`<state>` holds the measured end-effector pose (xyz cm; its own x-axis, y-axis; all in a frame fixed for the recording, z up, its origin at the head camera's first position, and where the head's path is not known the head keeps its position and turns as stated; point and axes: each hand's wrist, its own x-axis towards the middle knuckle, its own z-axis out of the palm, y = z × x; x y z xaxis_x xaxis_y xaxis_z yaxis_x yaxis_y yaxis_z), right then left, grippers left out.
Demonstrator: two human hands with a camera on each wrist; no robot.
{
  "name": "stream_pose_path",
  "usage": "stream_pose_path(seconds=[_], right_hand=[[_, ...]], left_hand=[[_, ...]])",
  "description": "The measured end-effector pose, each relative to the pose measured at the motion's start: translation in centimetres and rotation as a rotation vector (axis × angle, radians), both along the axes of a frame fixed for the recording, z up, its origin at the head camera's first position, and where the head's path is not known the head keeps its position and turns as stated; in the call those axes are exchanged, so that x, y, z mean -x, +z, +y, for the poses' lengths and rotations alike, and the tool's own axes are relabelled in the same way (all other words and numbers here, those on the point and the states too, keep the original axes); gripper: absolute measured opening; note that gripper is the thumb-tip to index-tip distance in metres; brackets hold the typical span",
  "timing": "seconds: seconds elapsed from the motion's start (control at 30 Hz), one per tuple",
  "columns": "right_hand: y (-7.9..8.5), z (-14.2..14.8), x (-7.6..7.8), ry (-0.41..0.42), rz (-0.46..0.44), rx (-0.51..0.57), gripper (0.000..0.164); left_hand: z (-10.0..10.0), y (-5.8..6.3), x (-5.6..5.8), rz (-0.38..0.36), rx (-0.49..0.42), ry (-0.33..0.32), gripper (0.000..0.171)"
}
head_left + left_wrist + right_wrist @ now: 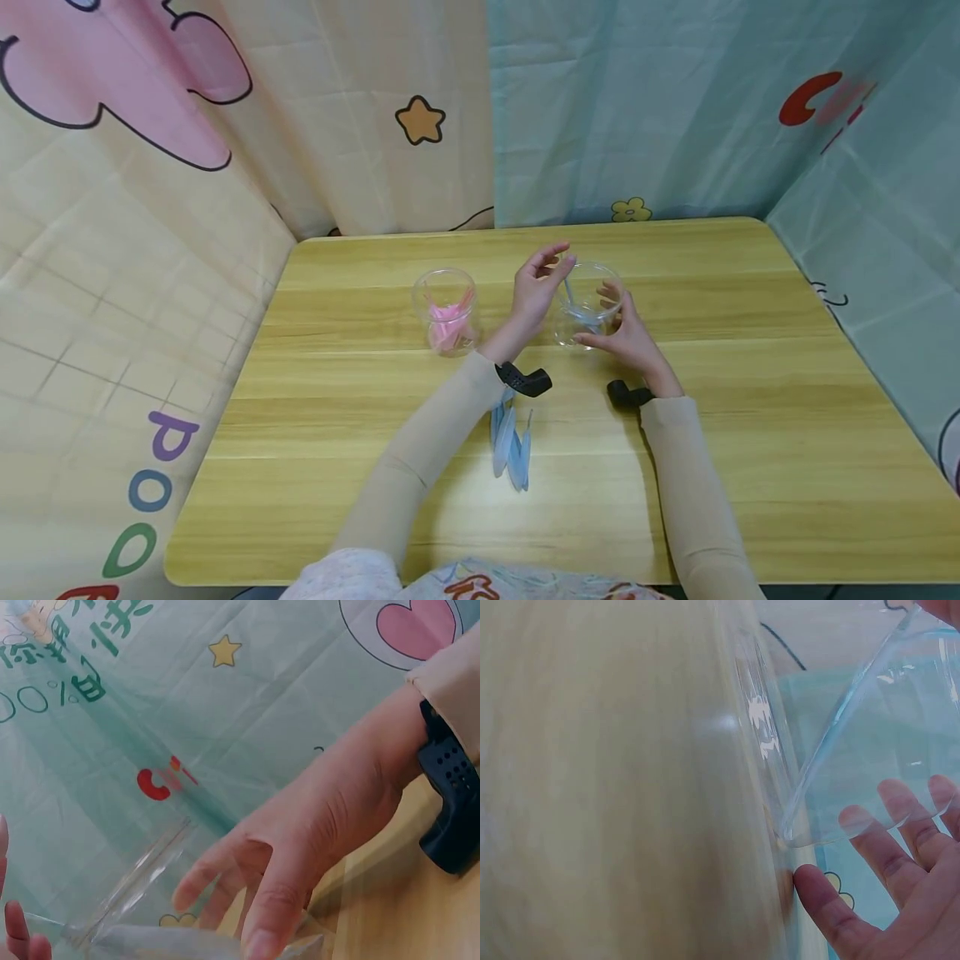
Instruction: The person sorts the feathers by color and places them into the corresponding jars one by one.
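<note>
My right hand (628, 340) curls round the right side of a clear plastic cup (588, 321), thumb at its near side. Through the clear wall in the right wrist view, fingertips (855, 819) show against it. A slim light-blue piece (840, 724) leans inside, its lower end at the bottom; its exact kind cannot be told. My left hand (534, 290) is at the cup's left rim, thumb and forefinger apart near the top of that piece. Several more slim blue pieces (512, 446) lie on the table, partly hidden by my left forearm.
A second clear cup (444, 292) with several pink pieces (452, 327) stands to the left, close to my left wrist. Wood-grain table (360, 417) lies under everything. Printed curtains (637, 100) hang behind and on both sides.
</note>
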<state>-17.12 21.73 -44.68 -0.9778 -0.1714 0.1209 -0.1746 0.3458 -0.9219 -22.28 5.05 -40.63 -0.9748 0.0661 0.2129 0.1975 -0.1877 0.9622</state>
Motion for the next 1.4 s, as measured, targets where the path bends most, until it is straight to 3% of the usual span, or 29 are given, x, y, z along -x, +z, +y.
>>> stream_pose_path(seconds=[0.2,0.33,0.5,0.67,0.87,1.07,1.2,1.4], right_hand=[[0.3,0.0,0.0,0.002,-0.002,-0.001,0.095],[0.3,0.1,0.2,0.004,0.01,-0.01,0.095],[0.2,0.1,0.2,0.007,0.02,-0.008,0.096],[0.2,0.1,0.2,0.003,0.014,-0.004,0.096],[0.2,0.0,0.1,0.005,0.01,-0.003,0.096],[0.4,-0.1,0.0,-0.007,-0.003,-0.023,0.096],[0.5,-0.1,-0.1,-0.01,-0.012,-0.032,0.096],[0.5,-0.2,-0.2,-0.009,-0.005,-0.03,0.096]], left_hand=[[-1.9,-0.6,-0.7,0.037,0.11,0.0,0.031],[-3.5,-1.7,-1.6,0.023,0.222,-0.041,0.027],[-5.5,-3.2,-2.7,-0.003,0.496,-0.135,0.029],[-6.6,-4.7,-3.4,0.063,0.804,-0.185,0.028],[-7.2,-5.5,-4.3,0.151,1.031,-0.203,0.03],[-7.1,-5.7,-5.2,0.151,1.28,-0.208,0.033],[-6.8,-5.7,-5.4,0.108,1.353,-0.216,0.034],[-6.5,-5.8,-5.4,0.1,1.378,-0.24,0.031]])
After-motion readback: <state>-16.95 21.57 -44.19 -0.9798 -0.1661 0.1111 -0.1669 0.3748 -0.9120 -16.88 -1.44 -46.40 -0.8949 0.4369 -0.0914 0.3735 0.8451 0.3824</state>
